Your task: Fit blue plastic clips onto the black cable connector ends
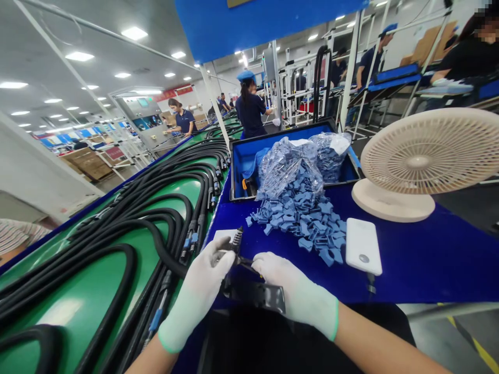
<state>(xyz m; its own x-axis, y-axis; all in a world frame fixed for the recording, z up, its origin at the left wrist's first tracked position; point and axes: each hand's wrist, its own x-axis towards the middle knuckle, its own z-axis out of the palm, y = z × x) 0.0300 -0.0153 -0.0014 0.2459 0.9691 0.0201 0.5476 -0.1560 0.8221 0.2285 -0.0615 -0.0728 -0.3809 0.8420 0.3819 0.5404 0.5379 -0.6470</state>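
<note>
— Both hands busy at the near edge?
— Yes. The left hand is curled tight round the plug of a black cable, held upright over the blue table. The right hand pinches a small dark part against it.
— Which step?
— Fitting at the plug, I'd judge. It calls for a steady grip and fine fingertip aim. Wrists low, palms inward.

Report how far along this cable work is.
Done, apparently: several cables on the green belt carry blue pieces near their ends. In hand: left hand and right hand both grip one black cable end at the table edge. Left: a heap of loose blue clips, plus full bags in the bin.
</note>
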